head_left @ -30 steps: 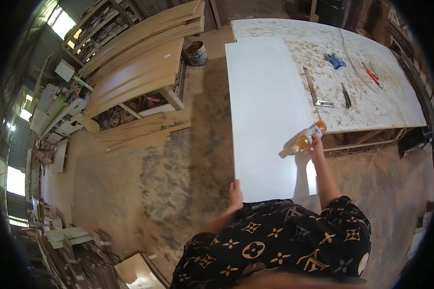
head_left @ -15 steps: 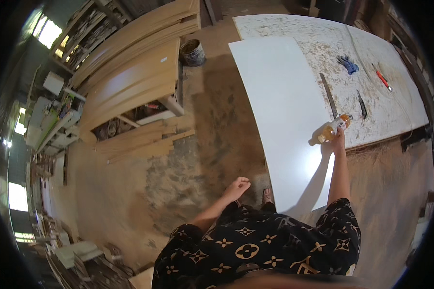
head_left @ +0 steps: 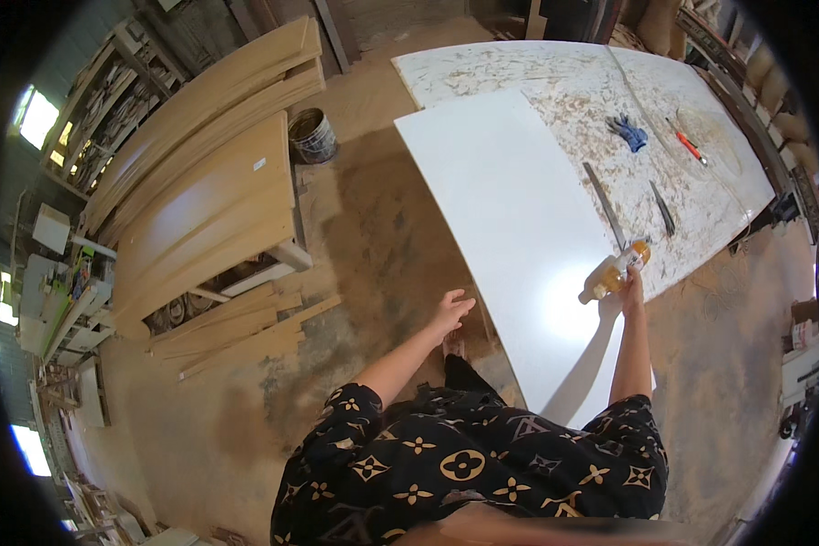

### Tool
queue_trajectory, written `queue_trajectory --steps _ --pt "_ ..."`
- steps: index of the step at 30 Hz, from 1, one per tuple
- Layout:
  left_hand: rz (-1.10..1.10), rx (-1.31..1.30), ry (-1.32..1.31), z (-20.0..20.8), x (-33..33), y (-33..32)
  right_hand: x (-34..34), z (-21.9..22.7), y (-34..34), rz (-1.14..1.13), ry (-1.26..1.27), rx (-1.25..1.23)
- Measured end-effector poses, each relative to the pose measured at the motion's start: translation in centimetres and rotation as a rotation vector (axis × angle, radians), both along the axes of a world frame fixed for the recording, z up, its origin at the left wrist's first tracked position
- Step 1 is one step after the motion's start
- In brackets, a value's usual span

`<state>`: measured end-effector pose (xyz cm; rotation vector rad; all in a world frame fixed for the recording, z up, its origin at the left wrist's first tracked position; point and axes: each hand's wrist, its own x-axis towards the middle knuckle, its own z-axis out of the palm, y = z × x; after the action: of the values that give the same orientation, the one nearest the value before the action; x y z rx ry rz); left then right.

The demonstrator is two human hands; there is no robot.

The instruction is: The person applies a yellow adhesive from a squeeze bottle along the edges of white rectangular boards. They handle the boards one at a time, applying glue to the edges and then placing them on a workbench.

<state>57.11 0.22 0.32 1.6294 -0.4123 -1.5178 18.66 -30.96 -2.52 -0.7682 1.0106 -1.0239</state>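
Note:
My right hand [head_left: 631, 293] grips a clear plastic bottle [head_left: 617, 274] of orange-yellow liquid. The bottle lies tilted in the hand over the right edge of a glossy white panel [head_left: 496, 182], and its shadow falls on that panel. My left hand [head_left: 449, 312] holds nothing and hangs just left of the panel's edge, fingers stretched and somewhat apart. Beyond the bottle lie a long dark metal strip [head_left: 602, 204] and a thin dark blade-like tool [head_left: 662, 211]. A blue glove [head_left: 627, 134] and a red-handled tool [head_left: 688, 146] rest farther back.
Under the panel stands a worn white worktable [head_left: 555, 136] with brown stains. Stacked brown boards [head_left: 209, 196] lie to the left, beside a stained bucket [head_left: 313, 136]. Wood strips [head_left: 246, 337] lie on the dusty floor [head_left: 182, 409]. Shelving [head_left: 118, 91] stands at the far left.
My view has shifted, so the scene sits differently. My left hand has moved forward toward the panel's edge, its fingers loosening from a curl. My right hand still holds the bottle.

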Motion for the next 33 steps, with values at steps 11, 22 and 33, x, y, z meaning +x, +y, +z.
queue_trajectory --steps 11,22,33 --pt "0.147 -0.045 0.574 -3.7 6.0 -9.7 9.4 3.8 -2.3 0.102 0.174 0.134" --pt "0.390 -0.276 0.512 -0.7 15.6 -3.0 27.3 4.0 -5.7 0.469 0.140 0.021" --pt "0.694 -0.432 0.391 -0.7 34.2 13.1 64.8 7.3 1.6 0.970 0.298 -0.001"
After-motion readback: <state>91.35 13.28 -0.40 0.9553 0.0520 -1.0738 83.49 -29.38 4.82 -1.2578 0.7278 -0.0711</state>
